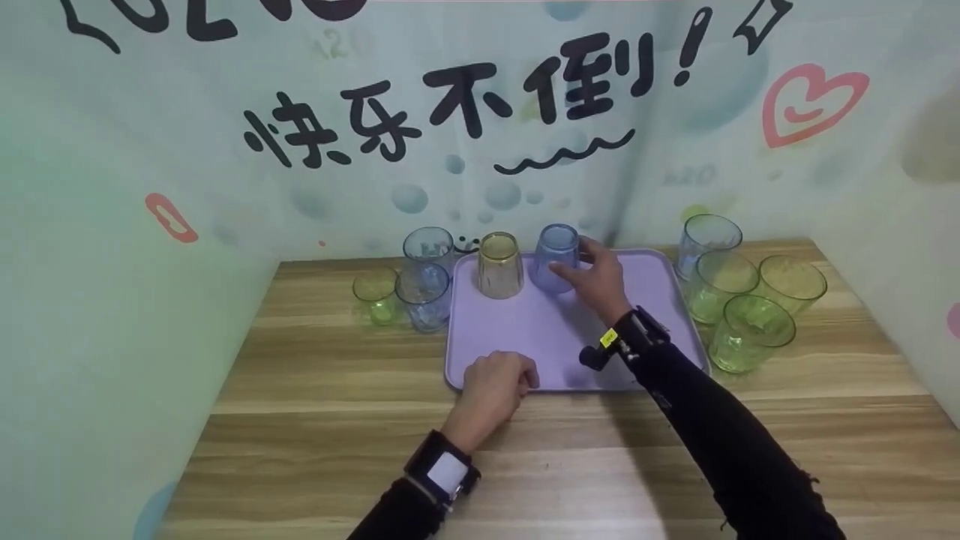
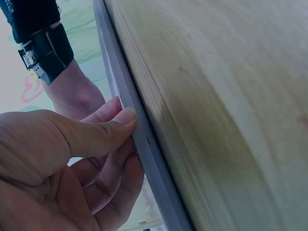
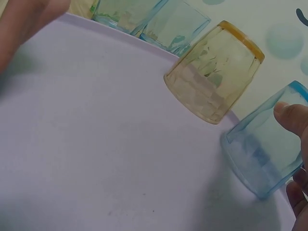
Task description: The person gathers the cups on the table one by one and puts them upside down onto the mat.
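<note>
Closest to the camera is the wooden table [image 1: 315, 420], which is also the biggest thing, boxed in by printed walls with black lettering and a pink heart. Sitting on it is a lilac tray [image 1: 540, 330], pushed toward the back. Left hand [image 1: 495, 386] has the tray's near edge, left of the middle; the left wrist view shows the thumb [image 2: 96, 132] pressed on the rim with the other fingers curled underneath, so it's pinching the tray edge. Right hand [image 1: 596, 281] is further back on the tray, fingers wrapped round a blue cup [image 1: 556, 259] that stands upside down on the tray's far side. Just beside it, to the left and not touching, is an upside-down amber cup [image 1: 500, 264]. Off the tray on the left are two blue cups and a small green cup [image 1: 376, 294]; on the right are one bluish cup and three green ones, clustered close together.
</note>
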